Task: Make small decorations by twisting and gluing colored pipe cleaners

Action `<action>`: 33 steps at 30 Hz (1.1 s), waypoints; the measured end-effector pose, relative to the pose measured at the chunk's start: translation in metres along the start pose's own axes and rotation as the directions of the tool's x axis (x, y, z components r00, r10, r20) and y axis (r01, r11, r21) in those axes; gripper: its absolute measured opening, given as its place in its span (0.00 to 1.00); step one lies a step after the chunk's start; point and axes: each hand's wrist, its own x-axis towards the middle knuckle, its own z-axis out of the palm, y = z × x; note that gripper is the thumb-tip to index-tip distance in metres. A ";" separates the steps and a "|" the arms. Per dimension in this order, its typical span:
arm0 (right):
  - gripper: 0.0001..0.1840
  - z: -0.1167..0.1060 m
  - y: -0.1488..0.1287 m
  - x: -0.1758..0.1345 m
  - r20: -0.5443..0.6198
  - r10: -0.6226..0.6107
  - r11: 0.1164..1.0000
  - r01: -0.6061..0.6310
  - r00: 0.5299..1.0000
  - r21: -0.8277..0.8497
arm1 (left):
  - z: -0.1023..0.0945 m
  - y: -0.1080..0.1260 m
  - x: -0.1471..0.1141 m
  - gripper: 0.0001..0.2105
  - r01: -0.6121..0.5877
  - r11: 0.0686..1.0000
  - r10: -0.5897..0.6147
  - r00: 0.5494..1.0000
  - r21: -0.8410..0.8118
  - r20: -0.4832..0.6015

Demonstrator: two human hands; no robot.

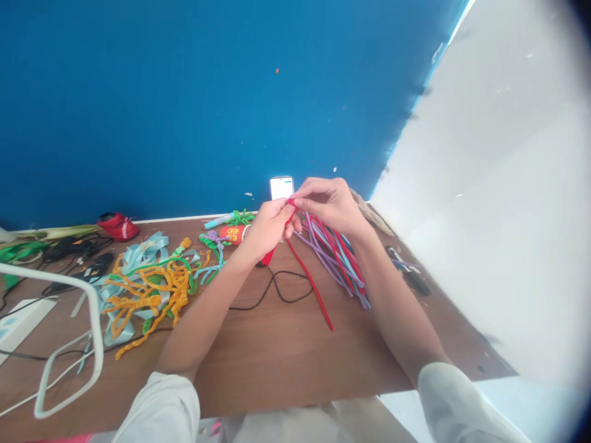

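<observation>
My left hand [273, 224] and my right hand [329, 202] meet above the far middle of the table. Both are closed on a red pipe cleaner [311, 280], whose upper part is bunched between the fingertips. Its long free end hangs down and slants to the right over the tabletop. More red strands show just under my left hand. Beneath my right hand and forearm lies a bundle of pipe cleaners [339, 261] in purple, red and light blue. Behind the hands a phone [282, 187] with a lit screen stands against the wall.
On the left, twisted orange pipe cleaners [159, 292] lie over light blue ribbon [120, 329]. A red can-like container [234, 234] is beside my left wrist. A black cable [272, 286] loops across the brown table [277, 363]. A white tubular frame [95, 332] stands front left.
</observation>
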 end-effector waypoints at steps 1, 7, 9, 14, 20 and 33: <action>0.06 0.001 -0.001 0.000 -0.013 0.001 0.999 -0.002 1.000 -0.047 | 0.000 -0.002 0.002 0.10 -0.007 1.000 0.007 1.000 -0.002 0.001; 0.06 -0.001 0.008 0.000 -0.045 0.098 0.993 -0.101 0.994 -0.067 | -0.007 -0.004 0.011 0.12 -0.019 0.998 0.018 1.000 0.057 0.023; 0.06 -0.001 0.013 0.001 -0.017 0.114 0.991 -0.115 0.993 -0.065 | -0.010 -0.004 0.012 0.14 0.026 0.998 -0.027 1.000 0.054 0.012; 0.07 0.006 0.018 0.003 0.012 0.114 0.974 -0.109 0.993 -0.199 | -0.016 -0.016 0.020 0.18 0.070 0.996 -0.065 0.995 0.062 -0.078; 0.06 0.007 0.022 0.004 -0.018 0.163 0.978 -0.164 0.986 -0.127 | -0.016 -0.023 0.022 0.17 0.021 0.989 -0.009 0.996 0.143 -0.085; 0.09 0.059 0.048 -0.013 0.127 0.532 0.776 -0.422 0.837 -0.469 | -0.047 -0.006 0.023 0.14 0.096 0.986 -0.110 0.989 -0.137 -0.094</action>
